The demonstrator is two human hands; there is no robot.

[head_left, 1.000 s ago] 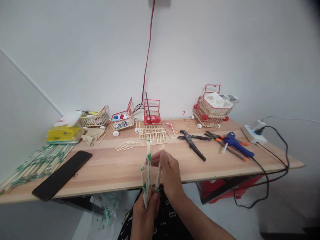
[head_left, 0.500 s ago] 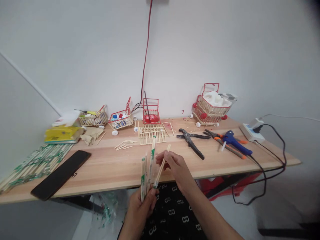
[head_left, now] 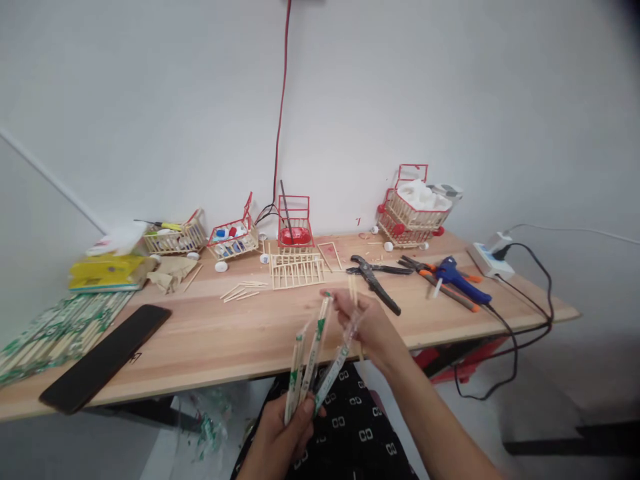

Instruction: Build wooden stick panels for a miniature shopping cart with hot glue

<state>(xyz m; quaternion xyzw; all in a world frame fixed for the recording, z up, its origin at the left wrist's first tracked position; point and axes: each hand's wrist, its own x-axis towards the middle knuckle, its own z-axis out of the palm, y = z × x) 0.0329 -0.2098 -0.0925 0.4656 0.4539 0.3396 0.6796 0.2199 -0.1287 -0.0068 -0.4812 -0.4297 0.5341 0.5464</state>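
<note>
My left hand [head_left: 287, 427] is closed around the lower ends of several paper-and-plastic wrapped chopsticks [head_left: 314, 347], fanned upward above my lap. A limp, clear-ended wrapper [head_left: 333, 373] also comes out of that grip and leans right toward my other hand. My right hand [head_left: 373, 327] pinches a pair of bare wooden chopsticks [head_left: 353, 288], whose tips stick up past the fingers. The wrapper's open end lies against the right fingers, and the chopsticks' lower part is mostly hidden by that hand.
Small stick-built carts [head_left: 233, 240] stand along the wall. Stick grids [head_left: 299, 272] lie mid-table, with black pliers [head_left: 375, 283] and a blue glue gun [head_left: 460, 280] to the right. More wrapped chopsticks [head_left: 65, 330] and a black phone [head_left: 107, 357] lie left. A power strip [head_left: 493, 261] trails cables.
My right hand has moved right and drawn the bare chopsticks out of their wrapper, which now hangs slack from my left hand. The whole view has shifted slightly.
</note>
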